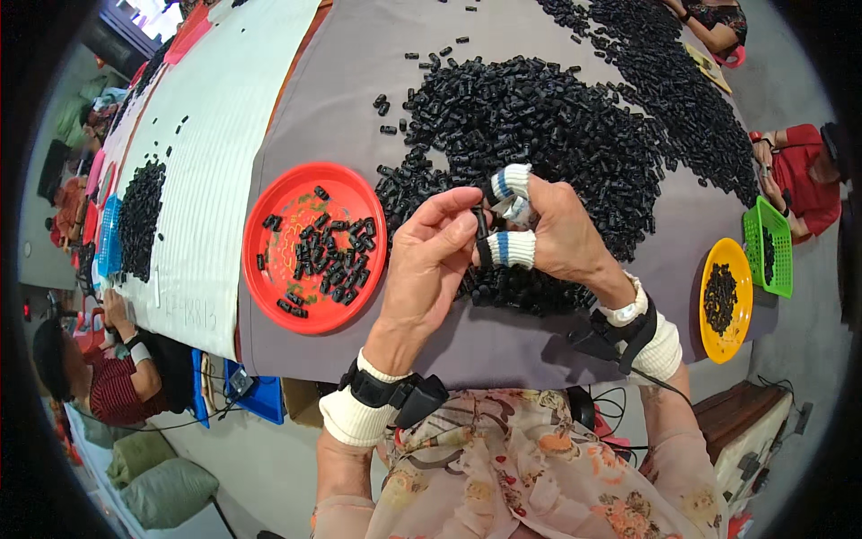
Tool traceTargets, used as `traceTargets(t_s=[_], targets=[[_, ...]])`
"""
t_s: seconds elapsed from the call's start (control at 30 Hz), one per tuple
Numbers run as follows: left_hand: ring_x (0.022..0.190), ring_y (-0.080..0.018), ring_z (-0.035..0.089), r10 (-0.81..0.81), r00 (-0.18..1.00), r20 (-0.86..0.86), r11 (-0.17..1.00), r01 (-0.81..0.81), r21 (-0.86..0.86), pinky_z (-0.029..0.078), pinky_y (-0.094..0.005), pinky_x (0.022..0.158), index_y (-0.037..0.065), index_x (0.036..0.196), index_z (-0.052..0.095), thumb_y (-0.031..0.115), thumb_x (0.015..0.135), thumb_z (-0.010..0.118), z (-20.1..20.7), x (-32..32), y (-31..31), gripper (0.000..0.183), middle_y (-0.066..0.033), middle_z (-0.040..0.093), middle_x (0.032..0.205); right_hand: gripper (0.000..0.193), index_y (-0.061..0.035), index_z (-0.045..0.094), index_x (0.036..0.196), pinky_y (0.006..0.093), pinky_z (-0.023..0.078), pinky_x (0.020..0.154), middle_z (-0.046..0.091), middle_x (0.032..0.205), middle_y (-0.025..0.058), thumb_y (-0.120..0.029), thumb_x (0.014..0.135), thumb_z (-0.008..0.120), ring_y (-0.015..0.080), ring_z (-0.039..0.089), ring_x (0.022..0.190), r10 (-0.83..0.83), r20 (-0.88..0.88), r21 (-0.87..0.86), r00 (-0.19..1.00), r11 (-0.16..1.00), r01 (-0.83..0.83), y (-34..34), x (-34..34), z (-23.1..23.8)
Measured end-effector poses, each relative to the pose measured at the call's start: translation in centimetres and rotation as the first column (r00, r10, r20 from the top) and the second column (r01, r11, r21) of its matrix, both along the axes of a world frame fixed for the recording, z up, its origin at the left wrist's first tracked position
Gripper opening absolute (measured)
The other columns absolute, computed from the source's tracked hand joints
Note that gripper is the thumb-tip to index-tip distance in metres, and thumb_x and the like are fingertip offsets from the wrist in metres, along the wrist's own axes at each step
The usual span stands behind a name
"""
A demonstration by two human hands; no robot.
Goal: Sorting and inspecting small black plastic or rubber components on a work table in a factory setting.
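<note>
Red plate (pixel 310 324) is lying at left, carrying black pieces (pixel 334 256). Left hand (pixel 422 265) is pinching a small black part (pixel 479 222) between both hands, above the black pile (pixel 530 117). Right hand (pixel 570 234), wearing striped finger sleeves (pixel 512 249), is curling beside it; grip cannot be told. Yellow plate (pixel 721 351) and green basket (pixel 784 251) are sitting far right.

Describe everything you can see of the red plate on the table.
The red plate is round, with a raised rim and a smooth, slightly glossy surface that looks like plastic. A green and yellow pattern shows through in the middle, partly covered by small black pieces scattered inside. It sits upright on the grey cloth, left of the large black heap and the person's left hand.
</note>
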State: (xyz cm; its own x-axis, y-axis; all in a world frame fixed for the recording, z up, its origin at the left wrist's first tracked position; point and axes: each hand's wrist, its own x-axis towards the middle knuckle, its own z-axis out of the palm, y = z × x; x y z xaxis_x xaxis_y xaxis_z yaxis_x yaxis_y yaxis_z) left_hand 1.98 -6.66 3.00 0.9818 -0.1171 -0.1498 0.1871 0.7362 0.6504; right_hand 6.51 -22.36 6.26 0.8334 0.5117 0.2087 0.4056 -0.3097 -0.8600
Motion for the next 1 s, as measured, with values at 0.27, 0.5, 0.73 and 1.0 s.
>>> traceTargets(t_s=[0.27, 0.5, 0.73, 1.0], targets=[[0.07, -0.006, 0.053, -0.019, 1.0, 0.011, 0.998, 0.018, 0.054, 0.046, -0.0201, 0.065, -0.001, 0.106, 0.056, 0.005, 0.084, 0.057, 0.3, -0.3, -0.1, 0.022, -0.0012, 0.057, 0.085, 0.037, 0.002, 0.051, 0.075, 0.0357, 0.043, 0.05, 0.054, 0.059, 0.0162, -0.027, 0.064, 0.071, 0.0313, 0.056, 0.053, 0.065, -0.029, -0.139, 0.997, 0.988, -0.068, -0.2, 0.3, 0.7], [0.072, -0.006, 0.053, -0.01, 1.0, 0.026, 1.0, 0.01, -0.01, 0.045, -0.0195, 0.068, -0.001, 0.105, 0.057, 0.002, 0.083, 0.058, 0.1, -0.2, -0.1, 0.022, -0.0018, 0.058, 0.087, 0.04, 0.0025, 0.05, 0.072, 0.0387, 0.044, 0.052, 0.056, 0.061, 0.0184, -0.03, 0.064, 0.071, 0.036, 0.058, 0.058, 0.104, 0.033, -0.18, 0.994, 0.979, -0.097, -0.4, 0.6, 0.7], [0.074, -0.0078, 0.055, 0.002, 1.0, 0.012, 1.0, -0.002, 0.018, 0.047, -0.0219, 0.071, -0.002, 0.103, 0.058, 0.002, 0.082, 0.059, 0.2, -0.2, -0.4, 0.021, -0.0033, 0.059, 0.089, 0.04, 0.0016, 0.05, 0.073, 0.0405, 0.043, 0.051, 0.055, 0.06, 0.0189, -0.032, 0.067, 0.071, 0.037, 0.056, 0.057, 0.13, 0.033, -0.199, 0.991, 0.973, -0.121, -0.5, 0.7, 0.5], [0.075, -0.0084, 0.056, 0.038, 0.999, 0.038, 0.997, -0.04, 0.061, 0.048, -0.0235, 0.07, -0.002, 0.102, 0.058, 0.002, 0.082, 0.059, 1.1, -0.3, -0.9, 0.021, -0.0039, 0.06, 0.088, 0.042, 0.0011, 0.049, 0.073, 0.0405, 0.041, 0.049, 0.054, 0.058, 0.0181, -0.035, 0.069, 0.07, 0.0366, 0.055, 0.054, 0.13, 0.035, -0.166, 0.991, 0.979, -0.123, -0.7, 0.5, 0.3]])
